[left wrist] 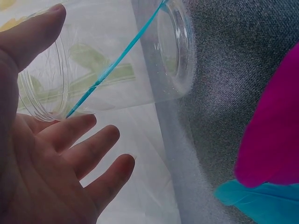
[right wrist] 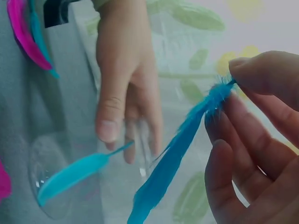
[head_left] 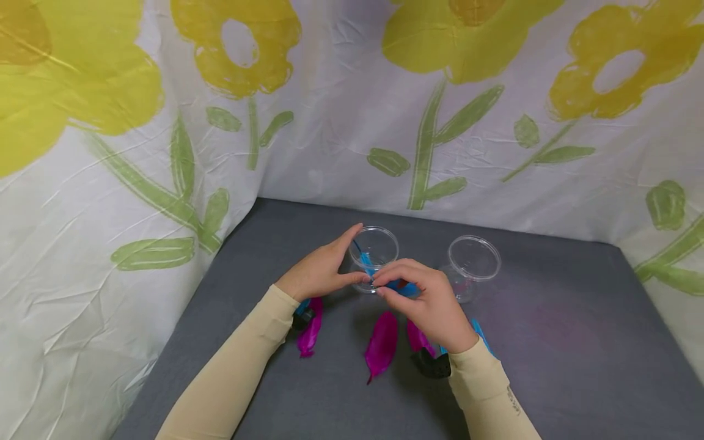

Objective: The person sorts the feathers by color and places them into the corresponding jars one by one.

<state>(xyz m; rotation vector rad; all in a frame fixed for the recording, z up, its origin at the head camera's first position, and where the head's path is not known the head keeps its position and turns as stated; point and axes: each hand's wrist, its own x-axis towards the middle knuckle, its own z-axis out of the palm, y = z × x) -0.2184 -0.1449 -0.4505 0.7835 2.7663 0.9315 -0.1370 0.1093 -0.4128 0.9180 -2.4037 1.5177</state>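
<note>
A clear plastic jar (head_left: 389, 247) stands upright on the grey table, a blue feather (right wrist: 77, 172) leaning inside it. My left hand (head_left: 324, 267) holds this jar near its rim, thumb on one side and fingers on the other. In the right wrist view, my right hand (right wrist: 252, 135) pinches a second blue feather (right wrist: 163, 172) by its quill end, the vane hanging downward. In the head view that hand is close in front of the jar and partly covers it.
Another clear jar (head_left: 498, 264) stands to the right. Nearer on the table lie several magenta feathers, one magenta feather (head_left: 382, 344) between my forearms, and a blue feather (head_left: 481, 336) partly behind my right wrist. A flowered cloth (head_left: 341, 122) hangs along the table's back and left edges.
</note>
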